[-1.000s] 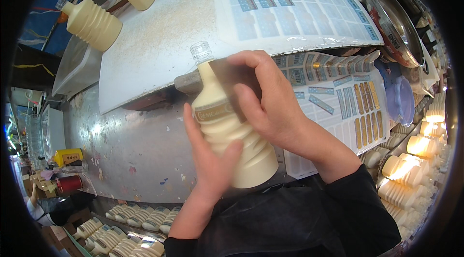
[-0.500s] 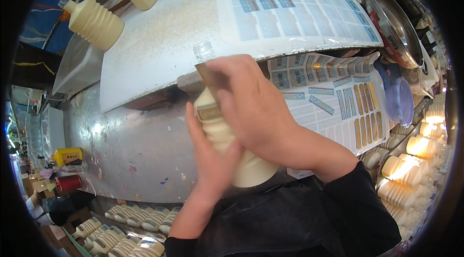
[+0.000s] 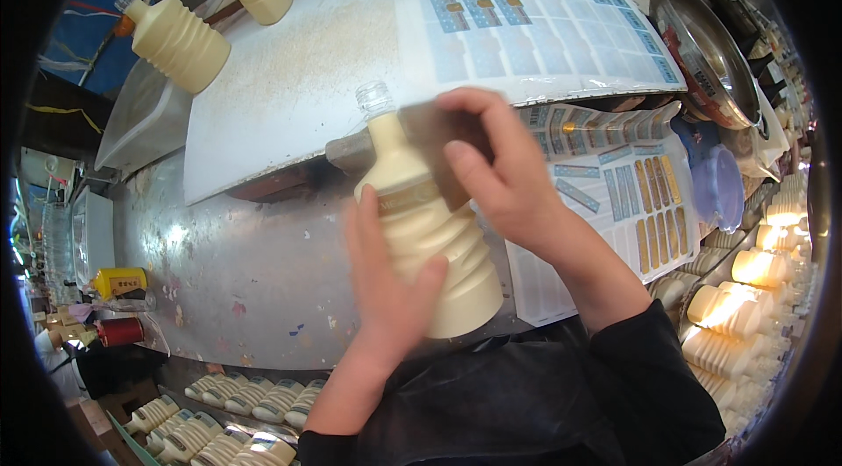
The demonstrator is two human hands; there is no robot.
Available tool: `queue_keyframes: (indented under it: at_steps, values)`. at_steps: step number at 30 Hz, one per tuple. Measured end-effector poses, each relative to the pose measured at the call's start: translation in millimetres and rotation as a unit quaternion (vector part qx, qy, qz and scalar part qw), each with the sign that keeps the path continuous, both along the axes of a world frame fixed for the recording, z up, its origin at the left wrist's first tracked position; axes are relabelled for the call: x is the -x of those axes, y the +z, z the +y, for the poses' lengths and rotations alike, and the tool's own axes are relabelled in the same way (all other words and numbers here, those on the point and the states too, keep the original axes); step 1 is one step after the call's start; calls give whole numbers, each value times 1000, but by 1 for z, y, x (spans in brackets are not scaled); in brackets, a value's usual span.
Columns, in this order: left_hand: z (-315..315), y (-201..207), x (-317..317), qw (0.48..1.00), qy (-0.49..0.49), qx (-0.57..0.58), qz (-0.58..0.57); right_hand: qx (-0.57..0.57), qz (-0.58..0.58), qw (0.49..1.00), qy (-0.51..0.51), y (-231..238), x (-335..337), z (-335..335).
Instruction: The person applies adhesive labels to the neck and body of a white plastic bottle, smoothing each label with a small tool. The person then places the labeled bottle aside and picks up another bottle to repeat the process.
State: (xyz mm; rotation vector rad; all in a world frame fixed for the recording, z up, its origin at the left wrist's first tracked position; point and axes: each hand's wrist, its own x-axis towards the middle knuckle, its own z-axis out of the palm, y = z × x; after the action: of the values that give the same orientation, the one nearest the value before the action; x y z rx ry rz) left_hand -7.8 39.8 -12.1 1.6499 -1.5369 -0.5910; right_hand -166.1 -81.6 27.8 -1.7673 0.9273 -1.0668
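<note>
A cream-coloured ribbed plastic bottle [image 3: 452, 269] with a clear threaded neck lies tilted in front of me, its neck pointing away. My left hand [image 3: 381, 291] grips its left side, thumb across the front. Around the bottle's shoulder runs a gold-brown label strip [image 3: 419, 192], blurred here. My right hand [image 3: 504, 172] pinches a flat brown scraper-like piece [image 3: 445, 146] between thumb and fingers, beside the bottle's shoulder; motion smears the piece. A grey block [image 3: 351, 153] sits behind the bottle at the board's edge.
Label sheets lie on the white board [image 3: 298, 63], and another sticker sheet [image 3: 605, 194] with gold and blue strips lies at right. Two cream bottles [image 3: 184, 45] stand at far left. A metal pan [image 3: 706, 54] is at far right. Rows of bottles [image 3: 250, 400] fill trays nearby.
My right hand has moved right with the flat brown piece, away from the bottle's neck, uncovering more of the shoulder and label. My left hand still grips the bottle.
</note>
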Motion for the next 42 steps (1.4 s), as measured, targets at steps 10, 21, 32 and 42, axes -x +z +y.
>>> queue_keyframes:
  at_steps: [10, 21, 32, 42]
  values:
    - [4, -3, -5, 899, -28, -82, 429, 72, 40, 996, -32, 2, 0, -6]
    - [4, 38, 20, 993, 47, -59, 90, 152, 204, 967, -7, 35, -68, 23]
    - [-23, 11, -8, 963, 84, -90, 238, 120, 190, 973, -46, 24, -27, 3]
    - [-42, -24, -14, 876, 45, -78, 474, 108, 84, 988, -71, -30, 3, -18]
